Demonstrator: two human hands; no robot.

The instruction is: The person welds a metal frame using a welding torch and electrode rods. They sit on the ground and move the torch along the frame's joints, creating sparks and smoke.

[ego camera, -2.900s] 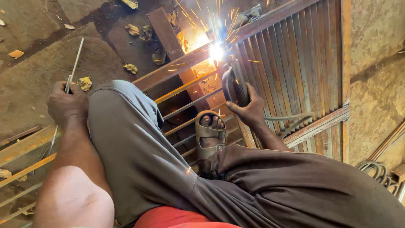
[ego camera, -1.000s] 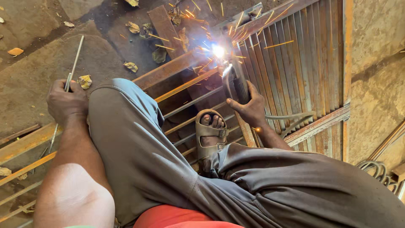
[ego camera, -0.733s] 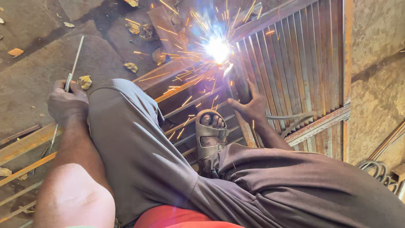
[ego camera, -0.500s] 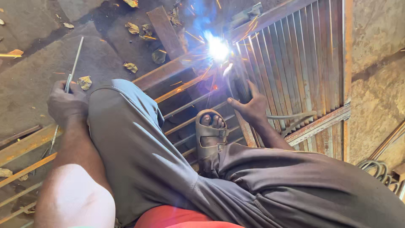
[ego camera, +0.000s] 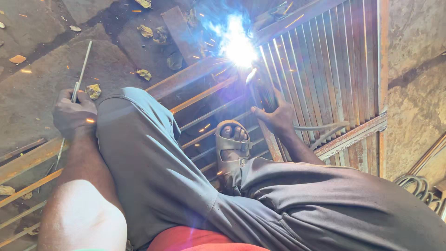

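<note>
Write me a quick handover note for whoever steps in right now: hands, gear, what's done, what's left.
Right hand: gripping the electrode holder, arc burning at the metal grille frame's top bar.
Left hand: closed on spare welding rods, resting by the knee.
Sandalled foot rests on the grille bars.
Done: cannot tell which joints are finished.
Left: likely this weld, then remaining bar joints.
</note>
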